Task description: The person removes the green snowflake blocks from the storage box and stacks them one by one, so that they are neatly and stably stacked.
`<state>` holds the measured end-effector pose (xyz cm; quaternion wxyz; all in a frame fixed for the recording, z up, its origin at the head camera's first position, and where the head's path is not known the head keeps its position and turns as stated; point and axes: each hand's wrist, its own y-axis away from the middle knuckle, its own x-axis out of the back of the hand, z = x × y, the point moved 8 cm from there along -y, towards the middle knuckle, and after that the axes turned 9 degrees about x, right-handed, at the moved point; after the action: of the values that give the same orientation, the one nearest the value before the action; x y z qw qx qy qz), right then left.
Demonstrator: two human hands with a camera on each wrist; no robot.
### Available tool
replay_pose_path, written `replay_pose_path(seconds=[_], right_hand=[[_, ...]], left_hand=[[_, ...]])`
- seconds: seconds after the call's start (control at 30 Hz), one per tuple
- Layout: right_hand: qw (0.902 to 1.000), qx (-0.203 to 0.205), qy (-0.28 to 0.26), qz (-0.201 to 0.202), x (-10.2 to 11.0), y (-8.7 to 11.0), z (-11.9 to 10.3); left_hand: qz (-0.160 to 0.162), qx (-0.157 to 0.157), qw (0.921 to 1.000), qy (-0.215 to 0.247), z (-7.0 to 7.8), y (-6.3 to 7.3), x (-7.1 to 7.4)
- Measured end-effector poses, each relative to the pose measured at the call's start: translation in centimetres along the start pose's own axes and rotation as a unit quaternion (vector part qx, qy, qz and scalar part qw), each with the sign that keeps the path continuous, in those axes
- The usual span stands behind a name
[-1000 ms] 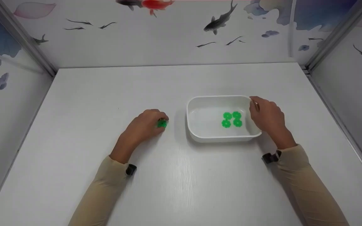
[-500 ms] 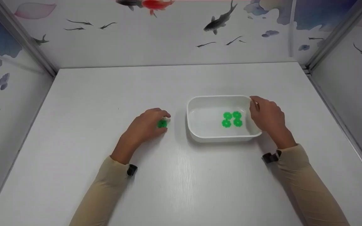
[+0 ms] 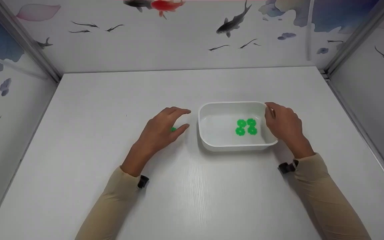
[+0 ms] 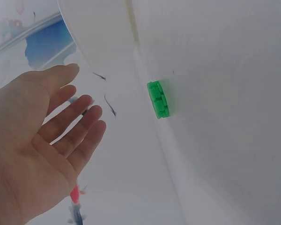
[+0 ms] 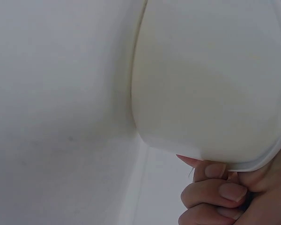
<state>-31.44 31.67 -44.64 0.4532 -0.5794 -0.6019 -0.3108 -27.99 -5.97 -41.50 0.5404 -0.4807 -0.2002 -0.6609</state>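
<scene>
My left hand (image 3: 162, 128) is raised over the table with thumb and fingers spread apart, holding nothing. Under it, mostly hidden in the head view, lies a green flower-shaped plastic piece (image 3: 173, 129). The left wrist view shows this green piece (image 4: 158, 99) whole, on the white surface and apart from the fingers. At the right, my right hand (image 3: 283, 121) grips the rim of a white rectangular tub (image 3: 208, 141) at its right end. In the right wrist view the curled fingers (image 5: 210, 192) are at the rim of the tub (image 5: 206, 84).
Several green flower-shaped pieces (image 3: 246, 127) lie close together inside the tub, toward its right side. The white table (image 3: 185, 200) is bounded by a back panel (image 3: 178, 43) with painted fish and by side panels.
The left hand has let go of the green piece, spread its fingers and moved up and to the right, leaving the piece on the table. The right hand and tub stay put.
</scene>
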Motion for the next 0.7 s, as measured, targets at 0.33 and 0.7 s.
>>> replay_pose_path(seconds=[0.33, 0.7], right_hand=[[0.9999, -0.009, 0.006, -0.008, 0.0, 0.1, 0.1], [0.9998, -0.016, 0.008, -0.013, 0.0, 0.1, 0.0]], left_hand=[[0.051, -0.032, 0.9980, 0.021, 0.9, 0.0, 1.2], [0.048, -0.032, 0.9978, 0.033, 1.8, -0.6, 0.9]])
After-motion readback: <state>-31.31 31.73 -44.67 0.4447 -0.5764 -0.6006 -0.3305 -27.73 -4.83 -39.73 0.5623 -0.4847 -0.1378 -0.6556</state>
